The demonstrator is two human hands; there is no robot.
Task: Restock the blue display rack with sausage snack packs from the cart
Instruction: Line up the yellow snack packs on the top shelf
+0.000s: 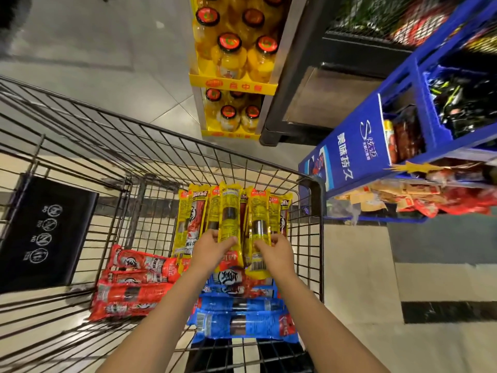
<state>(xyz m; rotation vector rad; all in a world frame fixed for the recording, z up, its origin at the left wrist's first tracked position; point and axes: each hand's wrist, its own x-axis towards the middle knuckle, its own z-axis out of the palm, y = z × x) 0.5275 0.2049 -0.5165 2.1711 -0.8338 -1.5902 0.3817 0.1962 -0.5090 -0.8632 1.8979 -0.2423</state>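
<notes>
**Both hands on the yellow packs, rack off to the right**

The yellow sausage snack packs (234, 216) stand as a fanned bundle against the far wall of the wire cart (88, 146), their long axes running away from the person, tops pointing toward the aisle. The left hand (212, 247) curls its fingers round the lower part of one pack near the middle of the bundle; the right hand (277, 250) pinches the neighbouring pack just beside it, thumb on the front face. Both hands grip at the near ends, so the packs' length extends forward beyond the fingers.

Below the hands lie blue sausage packs (242, 319) crosswise on the cart floor, and red sausage packs (131, 286) stacked to the left of them.

The blue display rack (357, 146) stands just beyond the cart's right front corner, its compartments already holding mixed snacks. It lies forward and to the right of the bundle, so the right hand is the nearer one. The lift probably calls for raising the packs clear of the cart rim, then swinging them rightward.

A yellow stand of jarred fruit (234, 57) sits straight ahead.
</notes>
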